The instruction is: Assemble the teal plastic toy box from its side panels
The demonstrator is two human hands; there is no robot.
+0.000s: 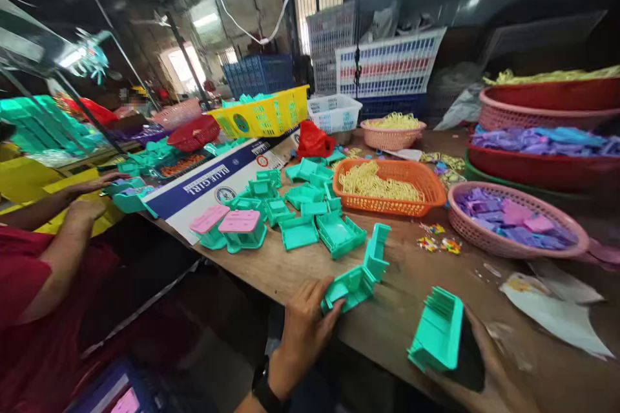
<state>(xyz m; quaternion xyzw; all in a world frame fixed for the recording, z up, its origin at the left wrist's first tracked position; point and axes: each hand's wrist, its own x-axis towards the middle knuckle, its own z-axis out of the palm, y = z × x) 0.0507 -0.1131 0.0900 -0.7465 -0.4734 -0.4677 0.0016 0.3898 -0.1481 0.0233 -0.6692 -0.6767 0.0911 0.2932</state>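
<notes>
My left hand, with a dark watch on its wrist, grips a teal plastic hinged case that lies open at the wooden table's front edge. My right hand holds a second teal plastic part tilted up above the table edge; the fingers wrap behind it and are partly hidden. Several more teal cases lie loose just beyond, two of them topped with pink lids.
An orange basket of yellow clips, a pink basket of purple pieces, red tubs and stacked crates crowd the far side. A co-worker in a red sleeve handles teal parts at left. Paper scraps lie right.
</notes>
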